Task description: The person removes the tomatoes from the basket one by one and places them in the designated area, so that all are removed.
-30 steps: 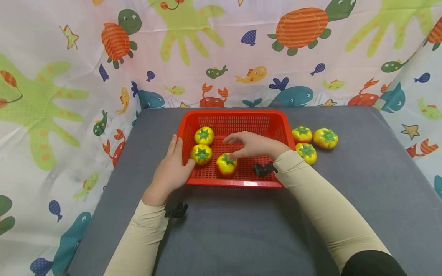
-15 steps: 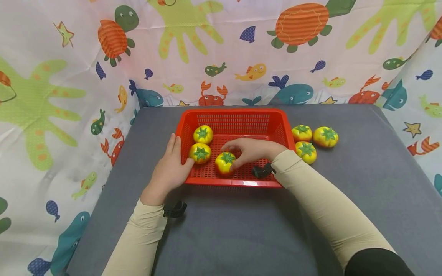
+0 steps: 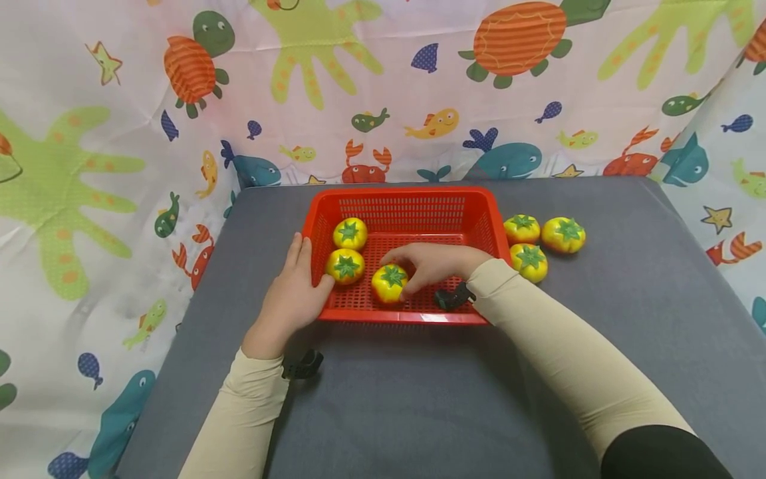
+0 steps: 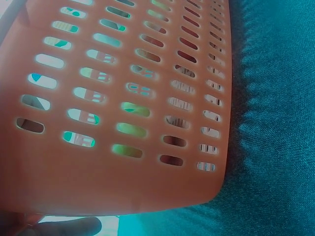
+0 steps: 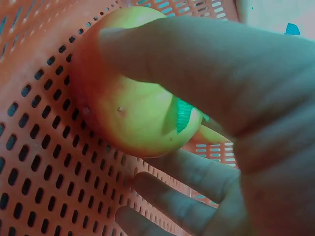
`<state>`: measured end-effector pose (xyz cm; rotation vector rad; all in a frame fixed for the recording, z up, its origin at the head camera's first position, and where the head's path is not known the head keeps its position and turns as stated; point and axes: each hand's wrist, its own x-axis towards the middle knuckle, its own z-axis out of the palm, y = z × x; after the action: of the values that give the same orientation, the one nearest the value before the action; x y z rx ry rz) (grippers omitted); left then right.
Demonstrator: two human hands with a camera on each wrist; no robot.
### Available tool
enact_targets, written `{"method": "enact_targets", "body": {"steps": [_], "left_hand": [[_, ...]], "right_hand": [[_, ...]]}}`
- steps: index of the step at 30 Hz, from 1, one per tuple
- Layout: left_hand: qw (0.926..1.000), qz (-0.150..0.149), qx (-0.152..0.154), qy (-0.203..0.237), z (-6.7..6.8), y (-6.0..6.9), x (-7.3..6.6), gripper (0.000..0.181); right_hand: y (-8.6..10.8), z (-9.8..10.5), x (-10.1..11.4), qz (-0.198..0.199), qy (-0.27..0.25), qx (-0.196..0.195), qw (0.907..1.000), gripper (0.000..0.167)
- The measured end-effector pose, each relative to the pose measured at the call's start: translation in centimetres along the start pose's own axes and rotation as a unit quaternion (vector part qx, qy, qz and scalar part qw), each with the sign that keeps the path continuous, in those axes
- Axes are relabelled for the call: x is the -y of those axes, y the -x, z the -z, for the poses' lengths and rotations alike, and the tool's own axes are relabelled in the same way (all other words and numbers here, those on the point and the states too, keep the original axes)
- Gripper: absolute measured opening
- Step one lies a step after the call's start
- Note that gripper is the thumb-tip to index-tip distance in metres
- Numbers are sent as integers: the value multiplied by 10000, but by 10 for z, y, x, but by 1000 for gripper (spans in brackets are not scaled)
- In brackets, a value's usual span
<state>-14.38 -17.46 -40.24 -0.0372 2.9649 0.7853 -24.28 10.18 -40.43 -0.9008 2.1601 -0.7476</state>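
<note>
A red perforated plastic basket (image 3: 407, 318) stands on the grey table. My left hand (image 3: 286, 299) holds its left side near the front corner, thumb over the rim and fingers along the outside. Inside, my right hand (image 3: 433, 263) grips a yellow-red toy fruit with a green star-shaped leaf cap (image 3: 389, 282). The right wrist view shows the thumb over this fruit (image 5: 142, 113) and fingers on its far side. Two similar fruits, a rear one (image 3: 350, 233) and a front one (image 3: 344, 266), sit along the basket's left wall. The left wrist view shows mostly the basket's slotted outer wall (image 4: 123, 182).
To the right of the basket, three more such fruits lie close together on the table: one at the back (image 3: 522, 228), one in front (image 3: 529, 262) and a ribbed one (image 3: 564, 235). A sea-animal curtain (image 3: 419, 86) hangs behind and at the sides.
My right hand has lowered its fingers from above the front-middle fruit and closed round it. The left hand keeps its place on the basket. The view has shifted slightly.
</note>
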Motion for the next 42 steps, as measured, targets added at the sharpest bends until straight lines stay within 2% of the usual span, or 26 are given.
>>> {"method": "enact_targets", "body": {"steps": [10, 26, 35, 42], "left_hand": [[10000, 18, -5, -24, 0, 1, -3, 90], [10000, -32, -39, 16, 1, -1, -3, 89], [10000, -4, -47, 29, 0, 0, -2, 90], [10000, 32, -10, 16, 0, 2, -1, 90]], "right_hand": [[2, 0, 1, 29, 76, -79, 9999, 71], [5, 4, 4, 175, 149, -601, 9979, 71], [7, 5, 7, 121, -198, -704, 9973, 70], [8, 2, 7, 403, -565, -754, 9947, 67]]}}
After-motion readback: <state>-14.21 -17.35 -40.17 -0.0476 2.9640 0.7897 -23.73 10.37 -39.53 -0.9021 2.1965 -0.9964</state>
